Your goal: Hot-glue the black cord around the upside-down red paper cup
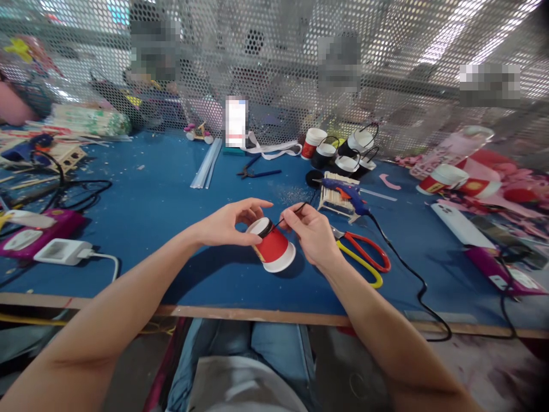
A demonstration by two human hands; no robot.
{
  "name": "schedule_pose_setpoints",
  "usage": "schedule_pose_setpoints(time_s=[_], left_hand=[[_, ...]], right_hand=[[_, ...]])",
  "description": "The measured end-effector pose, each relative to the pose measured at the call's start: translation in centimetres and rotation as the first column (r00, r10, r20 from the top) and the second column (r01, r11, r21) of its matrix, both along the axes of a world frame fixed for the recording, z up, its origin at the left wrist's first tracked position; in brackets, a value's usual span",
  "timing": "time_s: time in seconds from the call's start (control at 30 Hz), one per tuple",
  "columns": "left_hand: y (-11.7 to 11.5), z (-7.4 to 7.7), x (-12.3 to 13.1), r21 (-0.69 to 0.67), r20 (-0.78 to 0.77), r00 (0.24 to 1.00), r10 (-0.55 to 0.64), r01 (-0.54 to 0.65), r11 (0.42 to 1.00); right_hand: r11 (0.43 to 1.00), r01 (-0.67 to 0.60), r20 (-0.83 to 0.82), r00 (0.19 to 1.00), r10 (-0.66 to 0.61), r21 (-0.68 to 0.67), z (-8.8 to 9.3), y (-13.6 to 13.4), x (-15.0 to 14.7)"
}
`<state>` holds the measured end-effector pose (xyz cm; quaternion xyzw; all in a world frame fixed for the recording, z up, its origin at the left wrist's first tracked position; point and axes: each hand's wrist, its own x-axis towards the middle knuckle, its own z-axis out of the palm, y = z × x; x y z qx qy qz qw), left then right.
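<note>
A red paper cup [274, 249] stands tilted on the blue table, its wide white rim down and its narrow white base up. A black strip is wrapped around the cup near that base. My left hand [238, 222] curves around the upper left of the cup, its thumb against the side and index finger stretched out above; the other fingers are partly hidden behind it. Between the thumb and fingers of my right hand [306, 229] is a black cord [281, 220], running to the strip on the cup.
Red-and-yellow-handled scissors [366, 257] lie beside my right forearm. Behind them a blue glue gun [345, 191] rests on a small wooden-stick rack [334, 200], its cable trailing right. Pliers [257, 173], black-wrapped cups [323, 154] and a phone [235, 123] are farther back. Power strips [38, 232] flank both sides.
</note>
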<state>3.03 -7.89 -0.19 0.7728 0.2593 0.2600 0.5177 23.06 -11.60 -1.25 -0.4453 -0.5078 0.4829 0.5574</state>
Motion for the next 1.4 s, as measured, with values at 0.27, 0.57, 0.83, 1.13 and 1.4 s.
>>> schedule_pose_setpoints(time_s=[0.27,0.57,0.83,1.13,1.4], left_hand=[[-0.2,-0.1,0.3,0.019,0.0,1.0,0.002,-0.002,1.0],[-0.5,-0.4,0.5,0.021,0.078,0.995,-0.064,0.062,0.998],[-0.3,-0.8,0.5,0.008,0.132,0.986,-0.101,0.101,0.995],[-0.1,-0.7,0.5,-0.018,0.155,0.98,-0.128,0.132,0.991],[1.3,-0.6,-0.1,-0.09,0.135,0.98,0.146,-0.135,0.987]], right_hand=[[1.0,0.019,0.141,0.99,-0.022,0.019,0.0,0.1,0.2],[0.997,-0.01,0.308,0.951,-0.015,0.082,0.0,0.0,0.5],[0.996,-0.058,0.393,0.919,0.028,0.064,-0.3,0.1,0.5],[0.984,-0.177,0.522,0.842,0.138,0.025,0.3,-0.1,0.6],[0.988,-0.149,0.495,0.856,0.149,-0.041,0.4,-0.3,0.2]])
